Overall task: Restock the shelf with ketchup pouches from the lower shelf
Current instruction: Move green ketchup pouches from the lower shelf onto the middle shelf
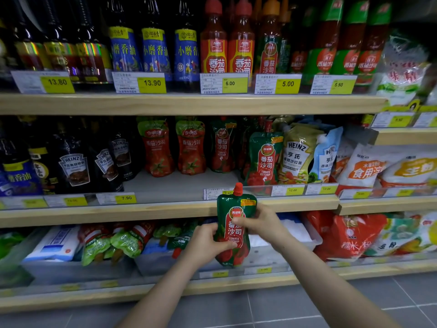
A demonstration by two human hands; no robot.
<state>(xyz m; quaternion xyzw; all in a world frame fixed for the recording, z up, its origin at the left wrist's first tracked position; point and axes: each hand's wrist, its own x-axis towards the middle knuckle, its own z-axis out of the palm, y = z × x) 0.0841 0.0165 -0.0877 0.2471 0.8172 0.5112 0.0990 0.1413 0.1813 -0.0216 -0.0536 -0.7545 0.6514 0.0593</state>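
Pale wooden shelves run across a shop aisle in tiers, their front edges lined with yellow price tags in clear holders. Grey floor tiles with thin light joints lie below. The upper shelf recesses sit dark, while the lower fronts are evenly lit.

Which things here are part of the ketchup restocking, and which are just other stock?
Part of the job: ketchup pouch held in both hands; matching pouch on middle shelf; spare pouches below.
Other stock: sesame oil bottles; salad dressing pouch; flour bags.
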